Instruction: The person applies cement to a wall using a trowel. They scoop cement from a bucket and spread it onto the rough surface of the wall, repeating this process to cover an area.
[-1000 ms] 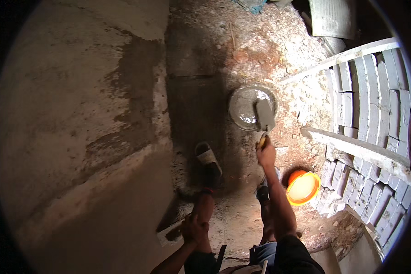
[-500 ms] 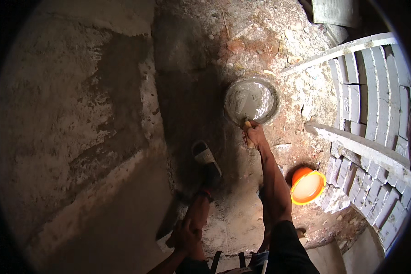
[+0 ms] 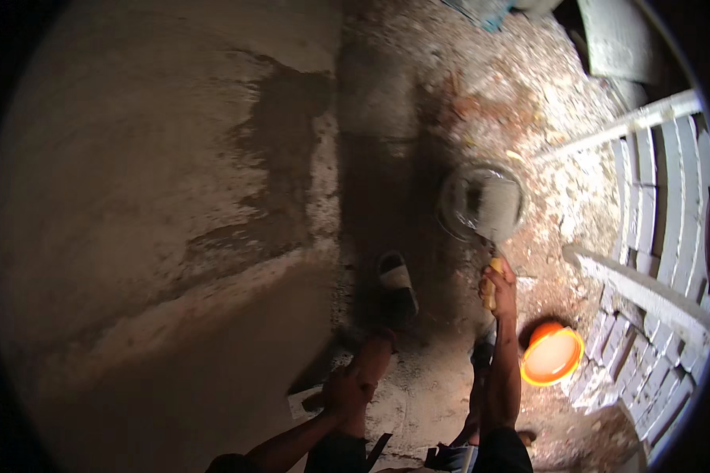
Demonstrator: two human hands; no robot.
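Note:
My right hand (image 3: 501,288) is closed round the yellowish handle of a trowel (image 3: 498,209). Its blade, coated in grey mortar, is over a round tub (image 3: 447,213) of wet mortar. My left hand (image 3: 345,394) is closed beside my bare lower left leg. From that hand a flat pale tool with a short handle (image 3: 312,402) sticks out, possibly a plastering float; the fingers partly hide it, and it is dark there. My left foot wears a sandal (image 3: 396,272) with a light strap.
An orange bucket (image 3: 552,355) with cloudy liquid stands right of my right forearm. Stacked grey blocks (image 3: 639,370) and pale planks (image 3: 647,288) line the right side. On the left is a wall (image 3: 173,173) with a darker wet patch. Rubble covers the floor.
My right hand has drawn the trowel back; its blade, formerly down in the mortar, now shows with a load on it. The whole view has shifted, with things appearing farther right and lower.

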